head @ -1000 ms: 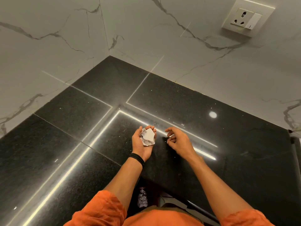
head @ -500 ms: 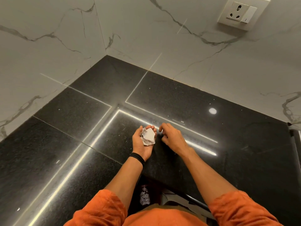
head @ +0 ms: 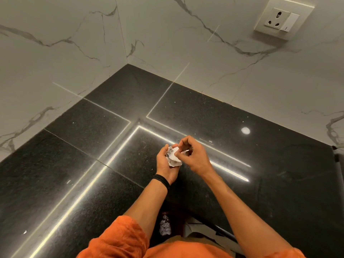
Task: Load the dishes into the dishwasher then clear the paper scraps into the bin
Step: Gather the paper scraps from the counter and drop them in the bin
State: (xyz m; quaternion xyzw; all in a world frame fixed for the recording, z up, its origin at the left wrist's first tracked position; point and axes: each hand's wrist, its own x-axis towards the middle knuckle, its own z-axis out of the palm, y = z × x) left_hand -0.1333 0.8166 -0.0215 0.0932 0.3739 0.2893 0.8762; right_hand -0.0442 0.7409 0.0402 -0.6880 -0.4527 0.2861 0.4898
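My left hand (head: 163, 165) is held palm up over the black granite counter (head: 93, 164), its fingers cupped round a wad of crumpled white paper scraps (head: 173, 157). My right hand (head: 195, 157) sits right beside it, touching the wad. Its fingertips are curled and pinch a small white paper sliver (head: 186, 151) at the wad's edge. Below the counter's front edge, between my arms, more crumpled paper (head: 164, 227) lies in a dark opening that looks like a bin. No dishes or dishwasher are in view.
White marble walls (head: 55, 53) meet in a corner behind the counter. A wall socket (head: 283, 17) is at the upper right. Bright light strips reflect off the glossy counter. A small pale fleck (head: 24, 232) lies on the counter at the near left.
My right hand has lifted off the counter and moved left onto the wad in my left hand, now pinching a small scrap. My left hand has stayed in place.
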